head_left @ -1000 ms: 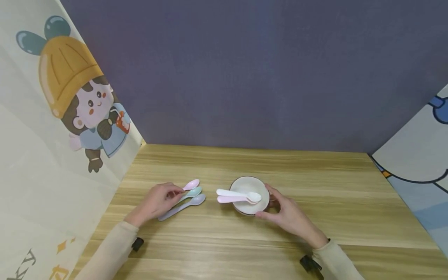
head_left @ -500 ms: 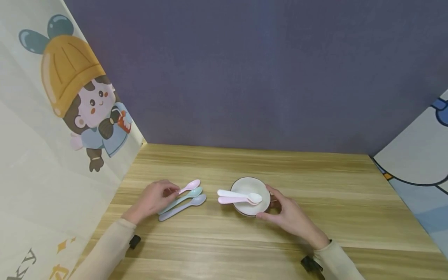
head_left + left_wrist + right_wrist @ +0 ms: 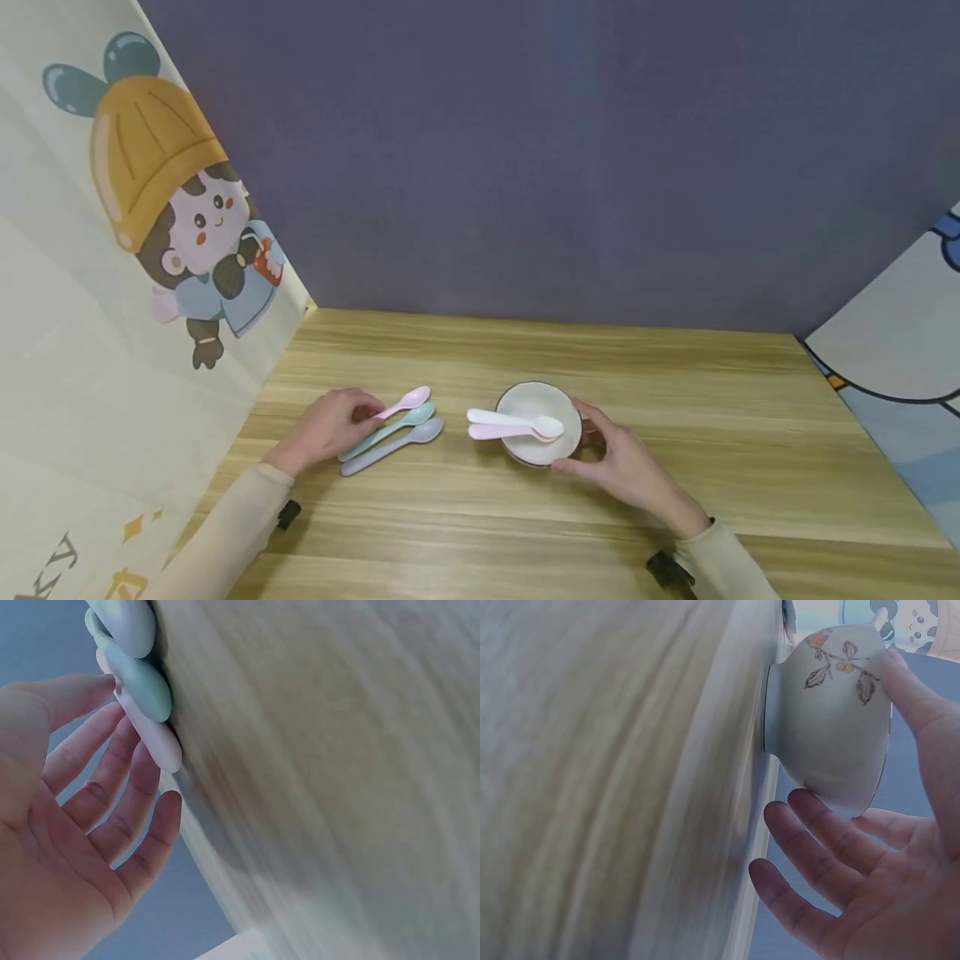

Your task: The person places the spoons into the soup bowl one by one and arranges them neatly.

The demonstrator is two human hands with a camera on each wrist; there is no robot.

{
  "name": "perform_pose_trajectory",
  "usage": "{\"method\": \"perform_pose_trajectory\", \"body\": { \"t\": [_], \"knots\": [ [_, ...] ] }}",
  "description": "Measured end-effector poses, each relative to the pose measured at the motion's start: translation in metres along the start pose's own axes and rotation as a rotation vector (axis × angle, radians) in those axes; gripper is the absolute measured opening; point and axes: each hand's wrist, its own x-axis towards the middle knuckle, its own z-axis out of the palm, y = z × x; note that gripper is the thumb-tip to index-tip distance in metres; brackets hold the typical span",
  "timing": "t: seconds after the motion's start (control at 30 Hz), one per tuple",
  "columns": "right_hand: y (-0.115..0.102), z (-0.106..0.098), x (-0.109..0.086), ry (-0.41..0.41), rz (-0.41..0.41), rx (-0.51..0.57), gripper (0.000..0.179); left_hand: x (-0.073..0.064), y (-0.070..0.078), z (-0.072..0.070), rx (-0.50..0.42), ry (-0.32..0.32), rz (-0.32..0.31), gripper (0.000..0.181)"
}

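Pinching at left: left hand [image 3: 330, 423] has its grip on the handle of a loose pink spoon [image 3: 414, 398], thumb to one side, index to the other, remaining fingers spread apart. Spoon lies at the left of the tabletop [image 3: 675, 367], farthest of three set roughly side by side. Mint spoon [image 3: 422, 412] next, lavender spoon [image 3: 397, 445] nearest; heads all point right and slightly far. Part of the mint handle runs behind the fingers. Well to the right, near mid-tabletop, an upright white bowl [image 3: 536, 397], dark line at the rim, printed leaves [image 3: 864, 686] on its outer wall. Right hand [image 3: 626, 467] clamps it from the right: thumb at the near side of the rim, index at the far side, other fingers splayed beneath. Inside the bowl, white spoon [image 3: 491, 417] and second pink spoon [image 3: 491, 432], heads overlapping, handles jutting over the left rim. Both sleeves pale. Blue-grey wall [image 3: 525, 150] at the far side; left panel [image 3: 75, 400] carries a cartoon figure [image 3: 213, 271] in an orange hat.
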Motion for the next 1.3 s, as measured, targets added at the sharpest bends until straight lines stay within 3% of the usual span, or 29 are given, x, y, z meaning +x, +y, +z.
{"method": "perform_pose_trajectory", "body": {
  "t": [0.5, 0.87, 1.3],
  "knots": [
    [0.0017, 0.0013, -0.0008, 0.003, 0.004, 0.001, 0.106, 0.0021, -0.0026, 0.0025, 0.022, -0.011, -0.002, 0.014],
    [0.0014, 0.0010, -0.0010, 0.006, 0.007, 0.002, 0.105, 0.0041, -0.0021, 0.0037, 0.044, -0.009, 0.029, 0.015],
    [0.0027, 0.0016, -0.0009, 0.007, 0.009, -0.008, 0.105, 0.0019, 0.0007, -0.0004, 0.015, 0.001, 0.027, 0.017]
  ]
}}
